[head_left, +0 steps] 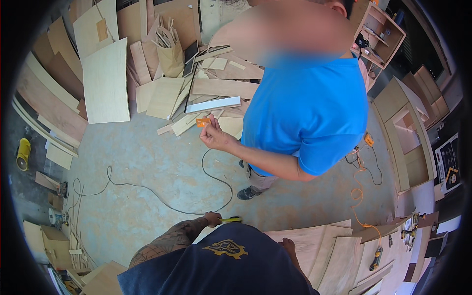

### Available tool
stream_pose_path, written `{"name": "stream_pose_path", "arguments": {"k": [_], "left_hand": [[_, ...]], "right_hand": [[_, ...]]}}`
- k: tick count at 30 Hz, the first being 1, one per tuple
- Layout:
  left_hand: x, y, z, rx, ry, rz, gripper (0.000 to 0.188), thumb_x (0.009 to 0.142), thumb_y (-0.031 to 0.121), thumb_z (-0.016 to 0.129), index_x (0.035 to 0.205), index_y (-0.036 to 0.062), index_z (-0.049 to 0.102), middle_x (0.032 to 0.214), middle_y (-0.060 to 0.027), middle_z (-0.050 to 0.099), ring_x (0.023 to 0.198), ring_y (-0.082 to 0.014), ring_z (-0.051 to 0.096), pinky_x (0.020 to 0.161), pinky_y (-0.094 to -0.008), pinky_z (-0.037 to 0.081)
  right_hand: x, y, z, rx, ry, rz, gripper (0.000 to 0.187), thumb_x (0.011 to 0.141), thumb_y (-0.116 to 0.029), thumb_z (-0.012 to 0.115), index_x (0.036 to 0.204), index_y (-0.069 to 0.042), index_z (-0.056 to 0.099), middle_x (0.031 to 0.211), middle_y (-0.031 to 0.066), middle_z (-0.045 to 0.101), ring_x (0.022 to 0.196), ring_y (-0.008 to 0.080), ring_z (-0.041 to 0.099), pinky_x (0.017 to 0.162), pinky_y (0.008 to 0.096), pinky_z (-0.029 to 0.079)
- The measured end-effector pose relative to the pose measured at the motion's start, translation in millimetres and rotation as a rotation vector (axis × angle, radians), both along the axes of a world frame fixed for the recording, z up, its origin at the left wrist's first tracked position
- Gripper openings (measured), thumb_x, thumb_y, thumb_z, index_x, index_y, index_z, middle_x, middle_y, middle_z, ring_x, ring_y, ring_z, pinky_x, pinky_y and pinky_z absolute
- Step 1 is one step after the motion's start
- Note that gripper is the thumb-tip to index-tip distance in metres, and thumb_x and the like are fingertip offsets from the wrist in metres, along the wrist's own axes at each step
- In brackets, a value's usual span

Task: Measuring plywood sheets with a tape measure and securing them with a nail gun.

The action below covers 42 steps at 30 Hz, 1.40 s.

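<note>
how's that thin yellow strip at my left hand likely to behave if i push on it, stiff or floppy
The yellow strip looks narrow and thin, so it is probably light. It runs straight out from your left hand, suggesting some stiffness over that short span. Being so slim, it might still bend or buckle under a push.

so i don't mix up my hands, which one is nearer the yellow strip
Left. Your left hand is at the left end of the yellow strip, apparently holding it; your right hand is apart from it, off to the right.
</note>
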<state>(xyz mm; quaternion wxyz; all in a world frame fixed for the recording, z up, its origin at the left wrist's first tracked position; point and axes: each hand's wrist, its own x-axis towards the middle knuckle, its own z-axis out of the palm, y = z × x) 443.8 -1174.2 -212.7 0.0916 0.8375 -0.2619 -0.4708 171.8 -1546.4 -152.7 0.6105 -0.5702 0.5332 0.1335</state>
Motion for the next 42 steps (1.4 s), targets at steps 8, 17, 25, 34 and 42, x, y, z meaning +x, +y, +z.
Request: {"name": "stream_pose_path", "arguments": {"k": [8,17,25,34,42], "left_hand": [[16.1,49.5,-3.8,0.244,0.045,-0.002,0.053,0.091,0.054,0.060,0.127,0.0168,0.067,0.123,-0.0137,0.069,0.119,-0.0373,0.061,0.101,-0.0517,0.045],[42.9,44.7,-2.5,0.084,0.060,0.149,0.063,0.085,0.055,0.067,0.130,0.0108,0.061,0.126,-0.0161,0.067,0.121,-0.0369,0.061,0.102,-0.0481,0.047],[80.5,25.8,14.3,0.058,0.149,0.029,0.065,0.088,0.052,0.069,0.135,0.0092,0.056,0.120,-0.0194,0.068,0.107,-0.0359,0.068,0.085,-0.0434,0.057],[101.5,43.6,10.4,0.174,0.217,-0.012,0.060,0.090,0.050,0.069,0.133,0.0090,0.058,0.120,-0.0155,0.067,0.092,-0.0302,0.071,0.070,-0.0383,0.060],[82.2,65.0,-8.0,0.233,0.256,-0.166,0.060,0.093,0.060,0.057,0.099,0.0018,0.072,0.093,-0.0151,0.070,0.077,-0.0271,0.072,0.064,-0.0400,0.062]], "right_hand": [[-43.3,-7.6,-58.4,-0.368,0.144,0.487,0.036,0.091,-0.029,0.050,0.098,0.000,0.070,0.090,0.0239,0.072,0.083,0.0398,0.068,0.078,0.0500,0.053],[-15.3,31.3,-44.7,-0.408,0.118,0.551,0.036,0.092,-0.030,0.051,0.102,0.000,0.068,0.098,0.0256,0.071,0.084,0.0413,0.067,0.074,0.0517,0.053],[28.8,91.3,-18.9,-0.094,0.044,-0.052,0.040,0.097,-0.030,0.058,0.122,0.001,0.061,0.096,0.0151,0.072,0.078,0.0205,0.070,0.059,0.0321,0.053],[-19.0,141.0,-12.5,-0.182,0.084,-0.022,0.040,0.095,-0.031,0.059,0.119,0.001,0.063,0.089,0.0128,0.071,0.071,0.0179,0.067,0.054,0.0299,0.050],[-76.2,209.3,-31.6,-0.127,0.048,-0.524,0.036,0.094,-0.029,0.056,0.114,0.000,0.065,0.085,0.0092,0.069,0.069,0.0165,0.065,0.053,0.0298,0.048]]}}
